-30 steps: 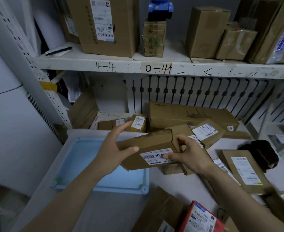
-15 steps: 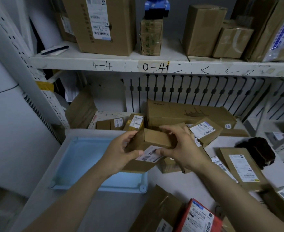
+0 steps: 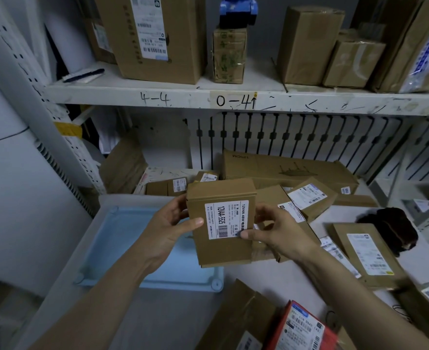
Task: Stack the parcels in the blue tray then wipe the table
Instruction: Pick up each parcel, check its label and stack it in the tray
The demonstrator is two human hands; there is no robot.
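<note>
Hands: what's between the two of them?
A brown labelled parcel, gripped by the left hand and right hand on its sides, as the head view shows.

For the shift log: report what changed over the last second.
The brown cardboard parcel with the white label was turned from crosswise to upright, label facing the camera. Left grip and right grip kept holding its sides. The light blue plastic tray stayed put.
</note>
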